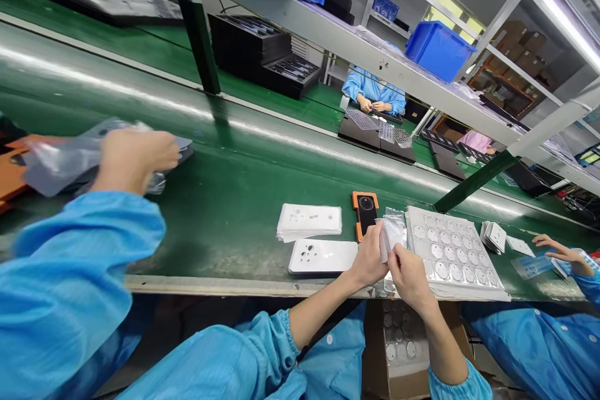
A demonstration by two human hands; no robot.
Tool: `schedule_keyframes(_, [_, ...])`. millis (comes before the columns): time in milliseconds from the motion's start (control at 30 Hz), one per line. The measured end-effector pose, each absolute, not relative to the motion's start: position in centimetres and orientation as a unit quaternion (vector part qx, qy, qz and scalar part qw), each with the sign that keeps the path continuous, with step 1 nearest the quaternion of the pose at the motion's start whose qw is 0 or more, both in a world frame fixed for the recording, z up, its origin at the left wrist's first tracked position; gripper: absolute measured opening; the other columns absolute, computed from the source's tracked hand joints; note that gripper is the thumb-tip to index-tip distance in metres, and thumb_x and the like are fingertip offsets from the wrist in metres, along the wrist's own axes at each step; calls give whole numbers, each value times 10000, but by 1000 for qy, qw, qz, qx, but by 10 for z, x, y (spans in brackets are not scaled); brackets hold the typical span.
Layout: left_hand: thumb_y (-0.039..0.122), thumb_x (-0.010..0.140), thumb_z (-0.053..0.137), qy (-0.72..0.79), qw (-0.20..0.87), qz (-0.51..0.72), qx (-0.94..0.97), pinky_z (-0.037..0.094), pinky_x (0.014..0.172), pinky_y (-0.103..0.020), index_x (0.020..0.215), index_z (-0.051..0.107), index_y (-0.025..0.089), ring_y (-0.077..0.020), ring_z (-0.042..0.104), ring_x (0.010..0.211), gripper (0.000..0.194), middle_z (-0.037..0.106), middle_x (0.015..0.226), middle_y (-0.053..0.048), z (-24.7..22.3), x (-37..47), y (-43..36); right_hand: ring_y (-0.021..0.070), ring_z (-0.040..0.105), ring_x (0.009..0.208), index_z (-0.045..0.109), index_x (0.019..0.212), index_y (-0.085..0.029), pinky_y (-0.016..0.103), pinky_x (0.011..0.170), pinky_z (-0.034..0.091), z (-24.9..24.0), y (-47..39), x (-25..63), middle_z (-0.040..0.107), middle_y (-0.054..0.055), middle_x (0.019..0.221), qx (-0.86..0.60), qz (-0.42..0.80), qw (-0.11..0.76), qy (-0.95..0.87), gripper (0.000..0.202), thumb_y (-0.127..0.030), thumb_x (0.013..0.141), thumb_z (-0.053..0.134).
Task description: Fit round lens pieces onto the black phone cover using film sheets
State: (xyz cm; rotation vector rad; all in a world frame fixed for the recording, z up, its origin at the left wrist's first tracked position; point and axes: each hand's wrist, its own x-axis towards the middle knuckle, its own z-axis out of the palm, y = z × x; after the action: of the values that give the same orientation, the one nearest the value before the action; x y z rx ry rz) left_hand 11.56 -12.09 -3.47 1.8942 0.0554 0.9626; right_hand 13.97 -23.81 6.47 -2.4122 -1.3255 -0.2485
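In the middle of the bench's near edge, my left hand (372, 257) and my right hand (410, 275) are closed on a shiny clear plastic sleeve (394, 232). A thin, pale, flat edge shows between them; whether something lies inside the sleeve, I cannot tell. Left of my hands lies a white phone-shaped panel (323, 256) with camera holes at one end. Behind it is a stack of white printed cards (312, 220). An orange holder (360, 196) with a black phone-shaped piece stands just beyond my left hand. To the right lies a sheet of round white discs (450, 247).
A co-worker's blurred hand (135, 156) is over plastic bags at left. Another person's hand (562, 249) is at far right, near small white cards (493, 236). A slanted green post (473, 181) rises behind the disc sheet. Below the edge stands a cardboard box (375, 350).
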Motion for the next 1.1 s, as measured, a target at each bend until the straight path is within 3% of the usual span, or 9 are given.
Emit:
schedule_keyframes(100, [304,800,647,13,482,393,783,423,1045,-587,1512,102,115,-384,452,1290,917,413,1376,-247,-34,114,-121,122,427,493,339,701,-238,254,515,286,77,-239,143,440,-45,564,-853,-90,223,-464,304,-307,997,356])
schedule_keyframes(800, [268,716,699,10,516,371,772,380,1083,-588,1527,85,161,-382,437,1293,1023,410,1383,-208,-35,114,-117,109,441,481,440,664,-222,237,491,321,166,-226,151,487,-43,549,-836,-161,218,-478,325,-350,962,464])
schedule_keyframes(1100, [256,741,689,-4,509,380,773,400,1055,-610,1516,123,146,-396,422,1299,967,407,1385,-230,-32,114,-117,125,517,555,485,653,-214,245,558,390,163,-226,154,557,-15,600,-835,-186,265,-445,337,-373,951,482])
